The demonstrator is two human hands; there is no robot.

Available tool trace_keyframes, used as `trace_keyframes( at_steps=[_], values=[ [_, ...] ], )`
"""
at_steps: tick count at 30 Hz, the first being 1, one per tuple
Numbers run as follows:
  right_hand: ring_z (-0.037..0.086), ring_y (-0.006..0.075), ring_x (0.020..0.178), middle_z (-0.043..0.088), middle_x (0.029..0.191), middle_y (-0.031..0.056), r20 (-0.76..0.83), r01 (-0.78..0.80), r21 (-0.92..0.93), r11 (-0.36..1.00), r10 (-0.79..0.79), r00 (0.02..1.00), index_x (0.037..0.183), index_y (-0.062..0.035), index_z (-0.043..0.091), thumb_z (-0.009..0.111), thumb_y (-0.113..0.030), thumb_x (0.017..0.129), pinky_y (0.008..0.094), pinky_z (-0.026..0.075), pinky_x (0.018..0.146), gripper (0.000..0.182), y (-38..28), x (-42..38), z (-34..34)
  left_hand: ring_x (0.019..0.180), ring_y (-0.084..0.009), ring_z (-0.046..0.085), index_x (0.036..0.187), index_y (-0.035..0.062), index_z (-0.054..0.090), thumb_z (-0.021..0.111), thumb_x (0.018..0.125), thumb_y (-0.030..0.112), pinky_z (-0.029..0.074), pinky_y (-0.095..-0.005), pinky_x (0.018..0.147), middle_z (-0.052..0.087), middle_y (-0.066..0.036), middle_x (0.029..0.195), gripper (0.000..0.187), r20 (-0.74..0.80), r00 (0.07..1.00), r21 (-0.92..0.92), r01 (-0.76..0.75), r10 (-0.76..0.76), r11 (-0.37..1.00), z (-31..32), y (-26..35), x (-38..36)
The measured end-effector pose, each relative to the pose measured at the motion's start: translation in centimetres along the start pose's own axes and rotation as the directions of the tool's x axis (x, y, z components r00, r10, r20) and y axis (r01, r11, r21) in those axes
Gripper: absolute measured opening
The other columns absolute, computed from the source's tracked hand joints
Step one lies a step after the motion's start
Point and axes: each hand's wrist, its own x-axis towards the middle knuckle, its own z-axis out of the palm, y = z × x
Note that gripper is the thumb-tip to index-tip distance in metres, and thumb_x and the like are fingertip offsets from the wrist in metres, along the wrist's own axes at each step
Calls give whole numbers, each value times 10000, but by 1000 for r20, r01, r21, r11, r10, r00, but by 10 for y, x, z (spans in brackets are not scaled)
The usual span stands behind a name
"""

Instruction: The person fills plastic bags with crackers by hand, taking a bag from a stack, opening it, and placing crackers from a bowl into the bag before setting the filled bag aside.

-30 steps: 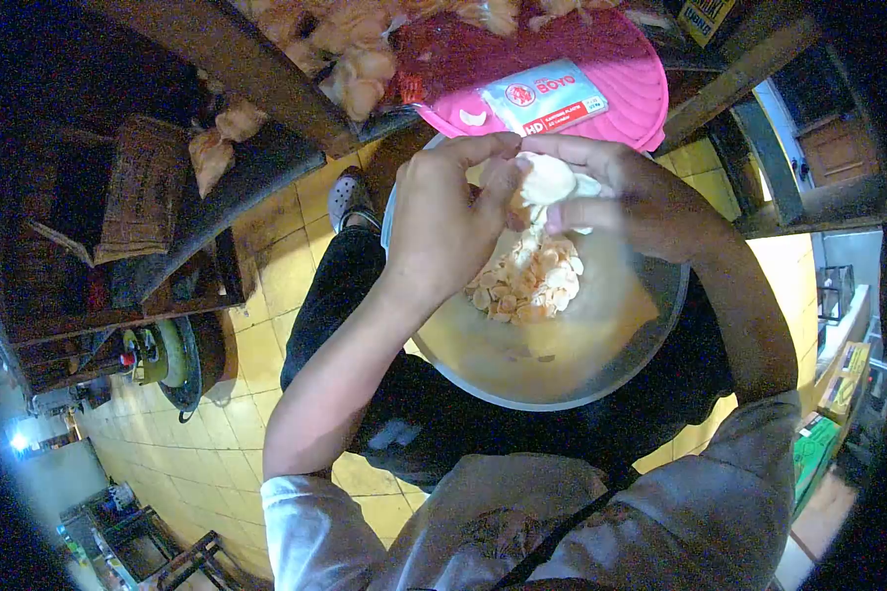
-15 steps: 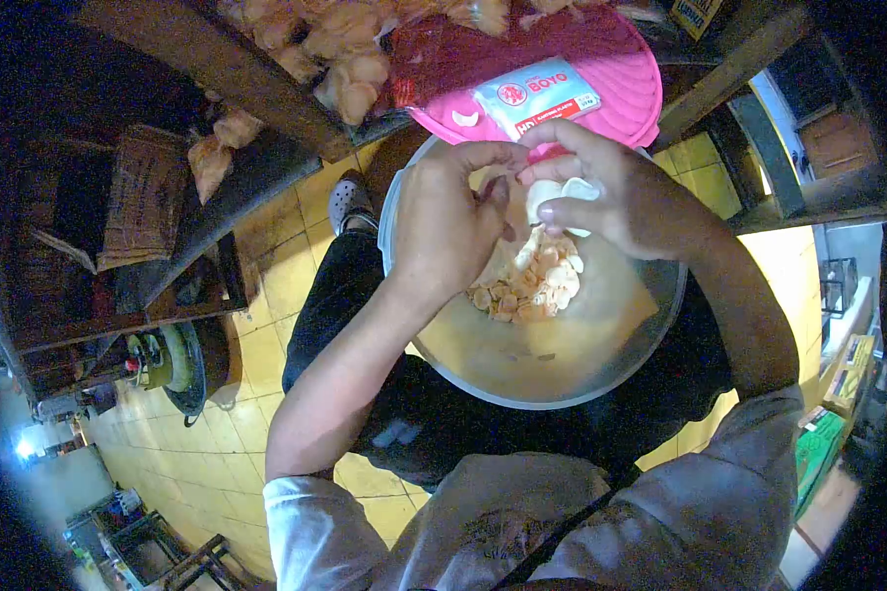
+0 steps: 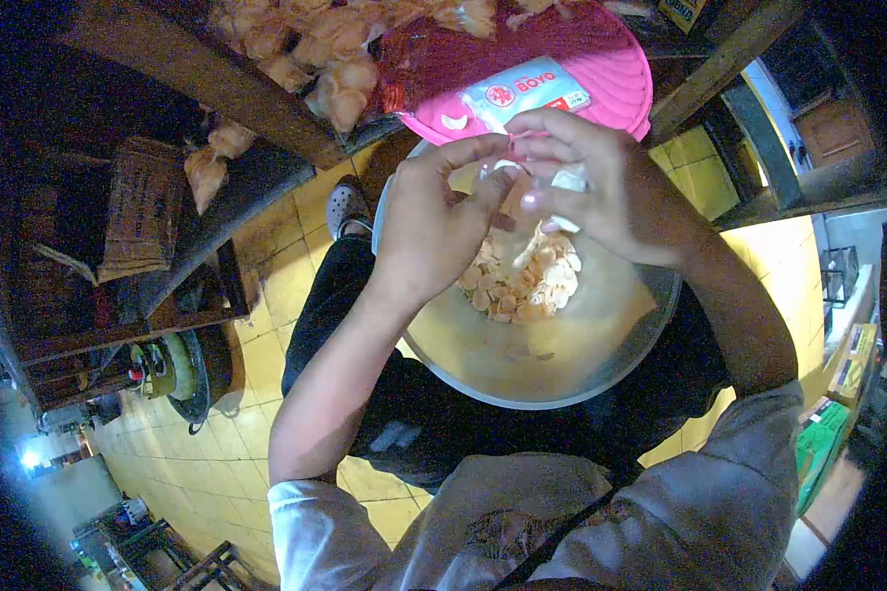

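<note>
Both hands pinching the little bag over the bowl [image 3: 650, 295], left hand [image 3: 434, 231] and right hand [image 3: 601, 192] gripping the bag [image 3: 569, 180] between them, so I'd keep it right above the chips [image 3: 522, 281] below.

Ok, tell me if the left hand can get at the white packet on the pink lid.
Probably yes. The left hand is just below the white packet on the pink lid, with nothing between them, though its fingers are pinching a small white piece.

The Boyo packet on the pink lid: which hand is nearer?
Right. The right hand has its fingertips just below the Boyo packet; the left hand sits lower and further left, over the bowl.
</note>
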Motion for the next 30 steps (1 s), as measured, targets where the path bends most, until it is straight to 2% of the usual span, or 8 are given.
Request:
trace_keyframes(
  at_steps=[5,13,16,18,22,25,27,30],
  values=[
    [693,331,830,663,954,233,-22,-115,-51,992,114,993,1129,22,556,620,-58,849,391,558,733,298,-12,6,-13,631,-182,700,1136,-49,643,602,927,127,529,-274,539,697,-138,938,276,-40,999,-8,27,-27,1000,-4,6,-1],
    [656,347,706,631,765,210,149,147,-460,876,-87,985,918,11,603,635,-120,805,449,506,658,176,16,-1,-3,690,-147,675,1124,-20,657,606,884,15,530,-272,560,698,-94,917,248,108,993,-179,-35,55,983,-7,8,-2],
    [654,361,742,629,781,218,118,260,-531,807,-234,965,919,8,605,603,-80,769,446,504,668,174,17,1,-7,691,-171,667,1092,-3,667,608,833,-42,527,-291,585,700,-110,892,269,-20,998,6,-61,61,998,-9,1,-2],
    [655,335,771,626,835,206,67,216,-414,884,-207,976,988,17,605,566,-27,751,415,508,699,244,6,4,-5,662,-122,629,1110,18,645,561,854,-63,478,-221,552,670,-60,998,281,-81,960,342,-224,266,913,-13,-13,2],
    [648,336,810,609,875,186,92,45,-156,987,-31,995,1091,10,566,493,41,724,396,511,732,375,-3,5,-5,755,-126,634,1105,17,634,564,827,-75,497,-243,616,658,-60,992,301,-109,950,353,-238,292,905,-13,-13,3],
    [652,334,816,613,883,185,137,225,-296,928,-192,972,1112,-5,527,519,22,763,398,511,729,350,-6,3,0,710,-183,626,1059,10,641,638,770,-13,511,-311,657,648,-121,970,290,-108,950,200,-269,294,942,-10,-9,4],
    [652,346,822,612,882,187,185,212,-327,921,-158,970,1087,-7,519,539,-5,786,409,508,729,301,-9,1,2,712,-158,609,1101,9,607,645,780,14,505,-303,663,641,-99,971,323,24,986,-229,-154,164,961,-9,-1,0],
    [651,381,812,615,854,214,205,148,-343,928,-80,975,1051,2,515,564,-61,826,435,507,705,238,-16,3,0,789,-165,615,1141,1,569,711,795,109,507,-315,735,631,-89,984,389,-53,921,17,-386,387,922,-9,-2,4]
  ],
)
